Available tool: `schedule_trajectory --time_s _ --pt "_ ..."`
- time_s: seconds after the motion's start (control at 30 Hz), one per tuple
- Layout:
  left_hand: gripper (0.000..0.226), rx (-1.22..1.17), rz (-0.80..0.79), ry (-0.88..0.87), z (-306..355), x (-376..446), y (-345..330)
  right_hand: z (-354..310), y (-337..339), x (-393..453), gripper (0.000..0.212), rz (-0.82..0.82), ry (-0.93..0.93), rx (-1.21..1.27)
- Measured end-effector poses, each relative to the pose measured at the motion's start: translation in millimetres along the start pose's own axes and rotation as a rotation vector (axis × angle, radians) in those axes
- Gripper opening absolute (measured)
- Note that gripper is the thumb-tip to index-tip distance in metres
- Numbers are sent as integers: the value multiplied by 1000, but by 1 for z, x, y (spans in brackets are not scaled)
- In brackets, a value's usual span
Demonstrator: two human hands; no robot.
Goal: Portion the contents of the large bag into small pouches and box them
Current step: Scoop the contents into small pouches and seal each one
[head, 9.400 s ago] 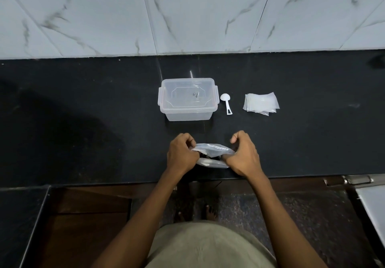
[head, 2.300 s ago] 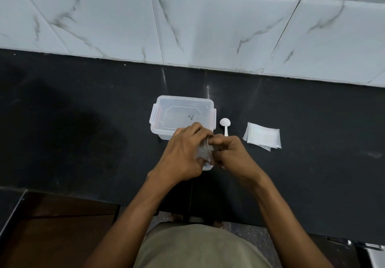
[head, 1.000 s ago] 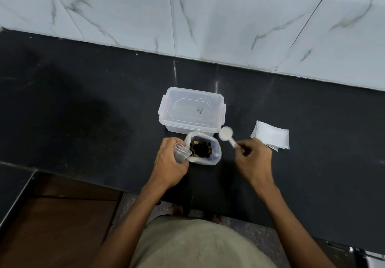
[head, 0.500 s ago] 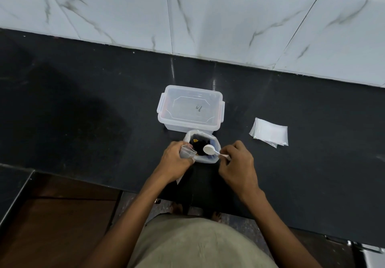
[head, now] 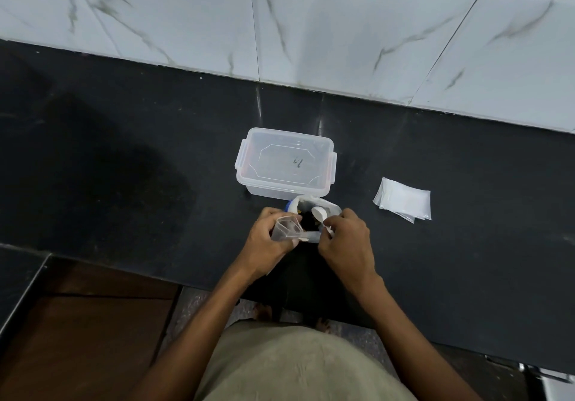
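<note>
scooping from the bag into a pouch

the bag (head: 314, 213) stands open on the black bench (head: 124, 167), just in front of the closed clear box (head: 284, 165). the left hand (head: 267, 245) is closed around a small clear pouch (head: 284, 228), mouth held open. the right hand (head: 345, 245) pinches a white spoon (head: 320, 213) by its handle, bowl over the bag's dark contents. spare pouches (head: 403, 203) lie well apart to the right. the pouch film looks thin, limp and slippery, so it is best pinched at the rim; the bag is soft and may slump; the spoon is light and stiff.
</note>
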State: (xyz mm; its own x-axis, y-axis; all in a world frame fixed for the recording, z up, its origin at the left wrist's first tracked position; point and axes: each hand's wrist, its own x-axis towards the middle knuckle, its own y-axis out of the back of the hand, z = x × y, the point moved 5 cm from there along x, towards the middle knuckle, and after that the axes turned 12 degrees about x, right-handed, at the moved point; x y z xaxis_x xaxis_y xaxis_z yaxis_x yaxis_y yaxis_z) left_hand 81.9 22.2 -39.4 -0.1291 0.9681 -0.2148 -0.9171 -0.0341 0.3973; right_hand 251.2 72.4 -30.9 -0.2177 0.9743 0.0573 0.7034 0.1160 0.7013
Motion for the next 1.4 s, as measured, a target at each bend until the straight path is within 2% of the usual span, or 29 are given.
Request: schedule_trajectory --time_s 0.07,0.13,0.27,0.3,0.5,0.6,0.73,0.83,0.9,1.07,1.23,1.3,1.4 --pt "43 -102 -2 -69 4 -2 -2 2 3 2 9 0 -18 14" --pt "40 -161 -6 -53 4 -2 -7 6 6 3 10 2 -32 19" --pt "25 -86 182 283 -14 3 -7 12 6 2 8 8 -27 36" --pt "25 -58 188 349 -18 4 -6 11 5 1 7 8 -10 53" --pt "21 -114 52 414 -16 7 -11 4 1 -3 4 15 137 42" --pt "21 -172 30 417 -15 9 -16 5 -1 2 6 -15 120 -5" --pt "27 -434 22 422 -11 12 -24 9 -1 15 12 -46 20 61" --pt "27 -637 42 321 -7 15 -25 10 8 18 14 -17 -77 161" --pt "30 -691 7 256 -7 16 -28 14 10 17 14 -15 -151 218" --pt "28 -404 11 149 -9 19 -31 29 10 14 11 -23 -490 476" --pt "29 -346 -33 126 -10 21 -25 42 7 9 10 -29 -638 711" --pt "30 -371 -51 115 -9 21 -24 45 7 10 13 -20 -539 529" --pt "32 -393 -75 119 -10 20 -27 28 0 11 24 -63 -162 99"
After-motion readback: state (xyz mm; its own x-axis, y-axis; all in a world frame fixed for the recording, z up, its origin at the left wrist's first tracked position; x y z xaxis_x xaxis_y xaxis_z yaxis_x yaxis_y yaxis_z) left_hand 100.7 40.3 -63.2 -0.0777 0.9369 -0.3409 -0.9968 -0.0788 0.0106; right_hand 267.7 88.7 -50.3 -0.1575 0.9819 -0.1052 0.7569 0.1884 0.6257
